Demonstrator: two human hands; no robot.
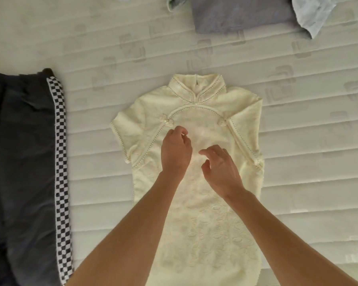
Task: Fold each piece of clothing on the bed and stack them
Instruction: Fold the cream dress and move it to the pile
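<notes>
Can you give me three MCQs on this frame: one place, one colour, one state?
1. Where does the dark garment with checkered trim lie?
A. left of the cream dress
B. on top of it
C. right of it

2. What colour is the folded garment at the top edge?
A. red
B. grey-purple
C. black

3. How is the cream dress lying?
A. rolled up
B. folded in half
C. spread flat, front up

Key: 1 A, it lies along the left edge. 2 B, muted grey-purple fabric. 3 C, collar and whole front show, with left hand and right hand over the chest.
</notes>
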